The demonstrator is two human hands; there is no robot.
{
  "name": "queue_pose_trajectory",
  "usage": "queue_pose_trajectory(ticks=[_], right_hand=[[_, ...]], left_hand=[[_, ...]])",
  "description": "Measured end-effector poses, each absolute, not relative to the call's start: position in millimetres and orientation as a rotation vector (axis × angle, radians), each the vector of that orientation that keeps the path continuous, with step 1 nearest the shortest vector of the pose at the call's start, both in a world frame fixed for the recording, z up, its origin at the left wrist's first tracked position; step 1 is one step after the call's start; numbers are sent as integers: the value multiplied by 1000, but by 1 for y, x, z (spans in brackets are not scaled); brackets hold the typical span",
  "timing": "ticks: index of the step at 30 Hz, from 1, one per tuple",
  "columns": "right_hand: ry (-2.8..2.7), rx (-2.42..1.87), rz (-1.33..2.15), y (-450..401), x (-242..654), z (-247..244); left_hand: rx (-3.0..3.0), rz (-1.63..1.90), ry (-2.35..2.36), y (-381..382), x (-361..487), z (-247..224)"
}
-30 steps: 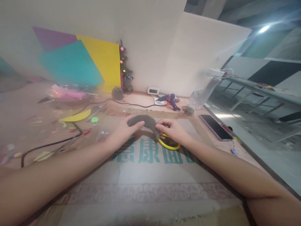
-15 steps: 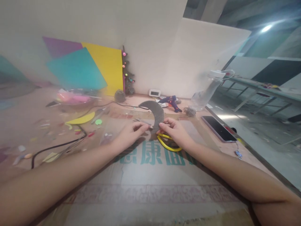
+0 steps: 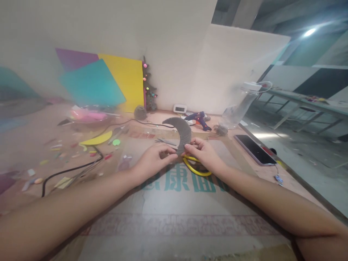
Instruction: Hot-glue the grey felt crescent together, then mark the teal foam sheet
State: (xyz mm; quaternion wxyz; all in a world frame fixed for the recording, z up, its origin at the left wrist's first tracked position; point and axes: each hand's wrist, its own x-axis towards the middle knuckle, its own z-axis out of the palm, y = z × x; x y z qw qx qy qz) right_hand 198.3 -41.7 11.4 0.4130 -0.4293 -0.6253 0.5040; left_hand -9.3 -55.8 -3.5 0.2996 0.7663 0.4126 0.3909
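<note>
A grey crescent [image 3: 184, 131], its surface lined as if wound with yarn, stands tilted over the table mat in the middle of the view. My right hand [image 3: 200, 151] pinches its lower right edge between thumb and fingers. At the lower left end, my left hand [image 3: 160, 156] has its thumb and fingers curled with the tips against the crescent; whether a loose yarn end is also between them is too small to tell. Scissors with yellow handles [image 3: 193, 170] lie beneath my right hand, their blades extending left behind the crescent, partly hidden.
A glue gun [image 3: 199, 119], a small white clock [image 3: 179, 108] and a grey yarn ball [image 3: 220, 129] lie behind. At right are a phone [image 3: 255, 150] and a clear jug [image 3: 240, 105]. Black cable [image 3: 67, 173], scraps and a yellow crescent piece [image 3: 98, 139] spread left.
My left thumb and fingertips have moved slightly right and down, toward the crescent's lower end, with a wider gap inside their curl. My right hand keeps its hold. The view has shifted slightly.
</note>
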Motion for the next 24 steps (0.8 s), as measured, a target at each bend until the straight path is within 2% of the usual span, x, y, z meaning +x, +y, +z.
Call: queue_pose_trajectory(ticks=[24], right_hand=[[-1643,-982,1337,-41,199,7]], left_hand=[[2083,1054,988,-59,-9,2]])
